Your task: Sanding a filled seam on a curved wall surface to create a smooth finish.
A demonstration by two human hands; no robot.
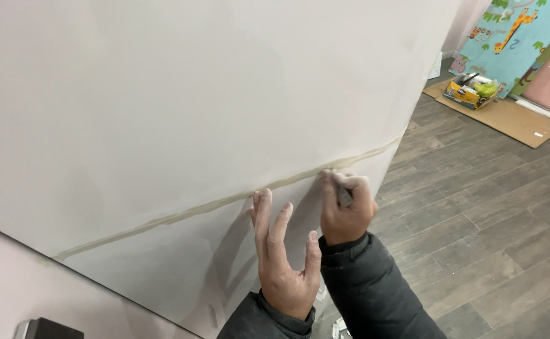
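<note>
Our left hand (281, 257) lies flat, fingers spread, on the white panel (181, 107); our right hand (345, 204), grip clamped on a small grey tool (344, 197), meets the seam (225, 202), which runs slanting up rightward.

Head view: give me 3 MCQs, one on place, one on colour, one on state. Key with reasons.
1. Where does the left hand rest?
A. flat on the white wall panel, below the seam
B. on the floor
C. on the cardboard

2. What colour is the seam line across the panel?
A. bright red
B. pale beige
C. black

3. How is the right hand?
A. open and flat
B. hanging free
C. closed around a small dark tool at the seam

Key: 1 A, fingers spread on the panel; 2 B, yellowish strip; 3 C, fist grips the tool against the line.
</note>
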